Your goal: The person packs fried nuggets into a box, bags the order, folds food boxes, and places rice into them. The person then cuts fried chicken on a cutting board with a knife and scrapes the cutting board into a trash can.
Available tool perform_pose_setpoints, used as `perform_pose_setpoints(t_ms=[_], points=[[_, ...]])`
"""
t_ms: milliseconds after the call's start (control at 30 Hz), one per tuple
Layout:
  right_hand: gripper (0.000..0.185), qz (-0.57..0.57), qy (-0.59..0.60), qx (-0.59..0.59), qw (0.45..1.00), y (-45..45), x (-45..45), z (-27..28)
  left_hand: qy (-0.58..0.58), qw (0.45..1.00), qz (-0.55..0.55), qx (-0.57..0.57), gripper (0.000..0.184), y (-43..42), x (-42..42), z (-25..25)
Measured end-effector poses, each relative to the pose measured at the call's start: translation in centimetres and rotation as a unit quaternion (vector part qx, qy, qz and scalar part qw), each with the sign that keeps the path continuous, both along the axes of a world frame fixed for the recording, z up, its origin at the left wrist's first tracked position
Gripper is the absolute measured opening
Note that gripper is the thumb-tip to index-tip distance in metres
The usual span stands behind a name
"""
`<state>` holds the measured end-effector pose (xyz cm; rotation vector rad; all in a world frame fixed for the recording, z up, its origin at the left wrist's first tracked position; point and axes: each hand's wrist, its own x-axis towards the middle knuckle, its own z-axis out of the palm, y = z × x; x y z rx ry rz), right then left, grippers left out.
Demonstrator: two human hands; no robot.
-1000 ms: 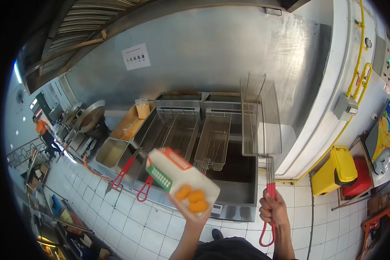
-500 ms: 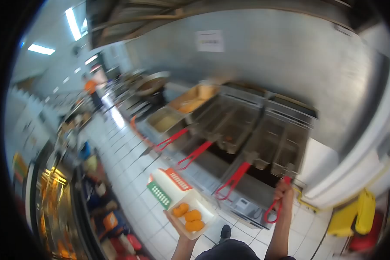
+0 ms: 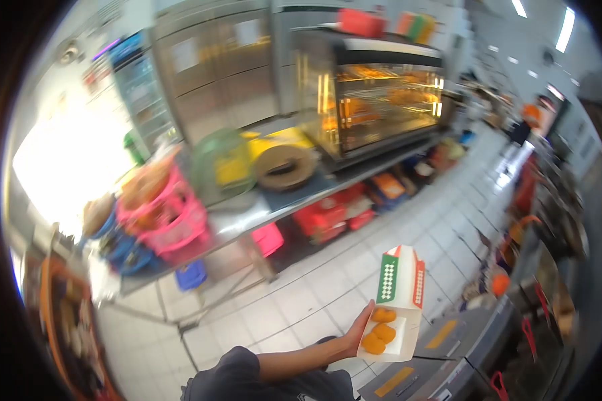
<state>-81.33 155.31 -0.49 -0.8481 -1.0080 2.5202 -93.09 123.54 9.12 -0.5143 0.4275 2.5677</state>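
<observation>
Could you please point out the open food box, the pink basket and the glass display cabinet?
Food box (image 3: 405, 279): head view, on its raised lid.
Pink basket (image 3: 179, 238): head view, on its side.
Display cabinet (image 3: 394, 50): head view, strip above the glass.

Most of the left hand's fingers are hidden behind the food box, whose print is too small to read. Blur softens the food in the glass cabinet, the pink basket's contents and the far-right person. Glare hides the far-left doorway. The bottom edge crops the nearest red handle.
</observation>
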Motion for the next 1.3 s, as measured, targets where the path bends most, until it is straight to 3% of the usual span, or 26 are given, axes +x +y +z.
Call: perform_pose_setpoints(t_ms=[33, 133, 167, 200, 267, 300, 333, 367, 400, 467, 567, 633, 733, 767, 800, 867, 900, 933, 1000, 1033, 1100, 1133, 1167, 1200, 1233, 1300], points=[[0.022, 0.089, -0.054, 0.015, 0.994, -4.0, -1.4, 0.1, 0.004, 0.999, 0.042, -0.022, 0.077, -1.7, 1.7, 0.1], [0.02, 0.332, -0.118, 0.057, 0.934, -13.5, -2.6, 1.0, 0.178, 0.958, 0.118, 0.189, 0.078, -7.2, 8.3, -3.1], [0.02, 0.406, -0.118, 0.072, 0.904, -16.0, -2.9, 1.7, -0.011, 0.983, 0.175, -0.06, 0.08, -8.0, 11.8, -1.9], [0.02, 0.481, -0.108, 0.092, 0.865, -18.5, -2.9, 2.6, 0.057, 0.978, 0.191, 0.064, 0.08, -9.6, 15.6, -6.2], [0.03, 0.625, -0.05, 0.162, 0.762, -23.1, -3.4, 4.9, 0.102, 0.919, 0.144, 0.354, 0.051, -11.3, 21.0, -5.5], [0.035, 0.658, 0.015, 0.154, 0.737, -25.0, -2.9, 6.4, 0.107, 0.871, 0.092, 0.47, 0.045, -12.1, 23.6, -5.3], [0.039, 0.688, 0.083, 0.156, 0.704, -28.8, -1.5, 7.4, 0.116, 0.892, 0.156, 0.407, 0.046, -13.3, 26.5, -5.6], [0.045, 0.714, 0.138, 0.196, 0.658, -31.7, 0.0, 5.4, 0.101, 0.929, 0.261, 0.242, 0.049, -14.1, 29.6, -6.0], [0.045, 0.757, 0.079, 0.169, 0.626, -34.5, 1.7, 7.1, 0.082, 0.934, 0.316, 0.146, 0.051, -15.1, 32.2, -6.3], [0.045, 0.787, 0.168, 0.233, 0.546, -40.2, 5.9, 7.3, 0.061, 0.925, 0.372, 0.056, 0.058, -18.0, 37.4, -6.6], [0.044, 0.825, 0.144, 0.149, 0.526, -47.8, 13.0, 6.2, 0.053, 0.903, 0.426, 0.011, 0.071, -23.2, 44.5, -7.2], [0.042, 0.839, 0.109, 0.045, 0.531, -52.8, 18.0, 1.5, 0.057, 0.879, 0.473, -0.014, 0.081, -27.9, 50.5, -8.2], [0.031, 0.825, 0.043, 0.131, 0.549, -59.5, 24.8, -8.5, 0.078, 0.834, 0.545, -0.031, 0.096, -35.5, 61.0, -8.9], [0.031, 0.816, -0.032, 0.165, 0.553, -60.7, 27.0, -13.6, 0.082, 0.813, 0.576, -0.025, 0.101, -37.3, 64.4, -8.0], [0.034, 0.82, 0.003, 0.308, 0.482, -60.4, 28.9, -19.2, 0.093, 0.803, 0.589, -0.012, 0.11, -38.8, 67.6, -5.2], [0.049, 0.791, 0.107, 0.595, 0.09, -59.1, 32.6, -26.2, 0.079, 0.724, 0.682, -0.071, 0.108, -43.2, 76.0, -5.8], [0.061, 0.79, 0.119, 0.601, -0.035, -59.7, 34.3, -27.4, 0.083, 0.686, 0.716, -0.101, 0.107, -46.6, 79.8, -6.0], [0.05, 0.775, 0.197, 0.599, -0.027, -60.0, 36.0, -29.4, 0.092, 0.655, 0.738, -0.13, 0.107, -49.7, 83.5, -5.9], [0.048, 0.809, 0.112, 0.568, 0.099, -65.6, 40.3, -27.4, 0.099, 0.606, 0.77, -0.173, 0.106, -54.7, 90.2, -6.0], [0.047, 0.817, 0.047, 0.552, 0.161, -67.3, 41.5, -27.8, 0.128, 0.598, 0.786, -0.09, 0.102, -57.7, 89.4, -3.4], [0.044, 0.834, 0.041, 0.55, 0.02, -75.4, 44.6, -25.6, 0.101, 0.548, 0.824, -0.106, 0.1, -62.8, 92.4, -3.3], [0.041, 0.837, 0.08, 0.539, 0.047, -78.6, 46.6, -26.2, 0.093, 0.526, 0.837, -0.12, 0.099, -66.3, 93.9, -3.6], [0.039, 0.835, 0.125, 0.53, 0.078, -82.9, 48.1, -26.3, 0.154, 0.548, 0.806, -0.161, 0.096, -69.5, 95.4, -4.6], [0.039, 0.863, 0.137, 0.484, 0.046, -88.4, 49.5, -22.9, 0.16, 0.558, 0.799, -0.161, 0.095, -72.9, 96.5, -5.0], [0.038, 0.88, 0.151, 0.442, 0.086, -93.1, 51.0, -20.3, 0.164, 0.563, 0.795, -0.156, 0.095, -75.8, 97.1, -5.8], [0.038, 0.896, 0.175, 0.393, 0.108, -103.1, 54.0, -14.5, 0.149, 0.588, 0.781, -0.15, 0.093, -80.0, 101.1, -6.3]])
